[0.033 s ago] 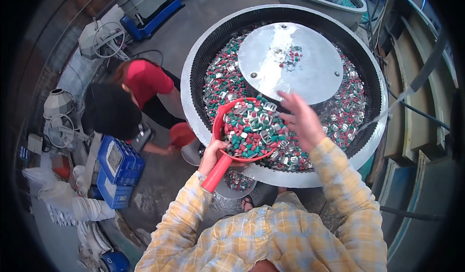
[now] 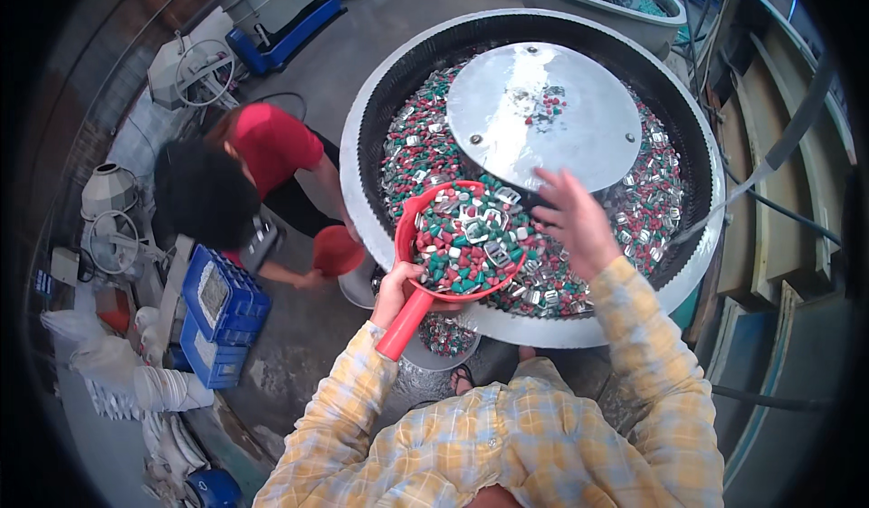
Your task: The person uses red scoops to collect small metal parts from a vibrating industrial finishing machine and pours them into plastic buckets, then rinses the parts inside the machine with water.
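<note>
My left hand (image 2: 395, 293) grips a red plastic scoop (image 2: 407, 323) where the handle meets the bowl, thumb on the rim. Red, green and white polishing stones (image 2: 462, 268) fill the bowl, mixed with silvery metal buckles (image 2: 497, 254). My right hand (image 2: 579, 226) hovers beside the scoop, fingers spread, nothing visible in it. Both are over the near side of a big round vibratory tub (image 2: 683, 295), which holds more stones and buckles around a metal centre lid (image 2: 543, 160). Several stones lie on that lid.
Below the tub's near rim stands a bucket (image 2: 409, 356) with stones inside. A bent-over co-worker (image 2: 276, 151) at left holds another red scoop (image 2: 338, 253). Blue crates (image 2: 217, 363) are stacked at the left; a hose (image 2: 756, 175) reaches the tub from the right.
My right hand has shifted slightly to the right, away from the scoop. The scoop in my left hand is nearly still. The co-worker's head and scoop have moved a little left.
</note>
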Demonstrator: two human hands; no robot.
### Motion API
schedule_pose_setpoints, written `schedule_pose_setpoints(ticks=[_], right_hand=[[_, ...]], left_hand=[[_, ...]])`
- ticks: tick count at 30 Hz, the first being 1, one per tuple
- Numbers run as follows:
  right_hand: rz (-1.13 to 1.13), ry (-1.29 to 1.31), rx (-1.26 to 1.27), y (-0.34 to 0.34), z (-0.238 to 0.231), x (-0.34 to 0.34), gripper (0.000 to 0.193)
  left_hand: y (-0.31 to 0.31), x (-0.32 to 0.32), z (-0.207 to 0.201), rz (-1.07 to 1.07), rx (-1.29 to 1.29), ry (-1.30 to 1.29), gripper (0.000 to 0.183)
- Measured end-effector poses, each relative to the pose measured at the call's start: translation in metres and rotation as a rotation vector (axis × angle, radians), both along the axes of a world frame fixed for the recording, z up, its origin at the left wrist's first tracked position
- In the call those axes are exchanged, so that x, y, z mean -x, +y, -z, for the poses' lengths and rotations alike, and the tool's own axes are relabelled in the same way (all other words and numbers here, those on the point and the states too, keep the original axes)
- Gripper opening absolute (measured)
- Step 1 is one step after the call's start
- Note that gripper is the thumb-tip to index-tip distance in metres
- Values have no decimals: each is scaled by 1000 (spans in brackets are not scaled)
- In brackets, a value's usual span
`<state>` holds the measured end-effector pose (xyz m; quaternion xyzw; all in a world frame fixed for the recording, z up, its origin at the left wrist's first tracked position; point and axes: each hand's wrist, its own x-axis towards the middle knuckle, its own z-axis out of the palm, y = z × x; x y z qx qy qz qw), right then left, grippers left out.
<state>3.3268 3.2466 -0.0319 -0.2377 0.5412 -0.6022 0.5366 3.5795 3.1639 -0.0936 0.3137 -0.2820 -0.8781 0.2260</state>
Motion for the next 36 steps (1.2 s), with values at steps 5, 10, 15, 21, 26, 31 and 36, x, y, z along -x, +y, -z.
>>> schedule_pose_setpoints(ticks=[5,10,15,21,26,31,36], right_hand=[[267,83,-79,36,16,29,61],[361,50,-128,69,39,42,66],[426,34,-154,82,54,50,56],[456,123,-167,78,63,46,54],[430,163,-211,68,68,38,52],[403,249,-258,68,72,43,55],[441,241,-344,77,81,65,46]], left_hand=[[18,-24,-14,-165,-21,160,50],[30,-77,-20,-331,13,150,51],[55,-138,-22,-523,223,-31,56],[73,-151,-2,-654,524,-324,76],[74,-149,70,-526,976,-1319,89],[74,-133,99,-327,921,-1559,91],[79,-125,97,-107,1210,-1680,94]])
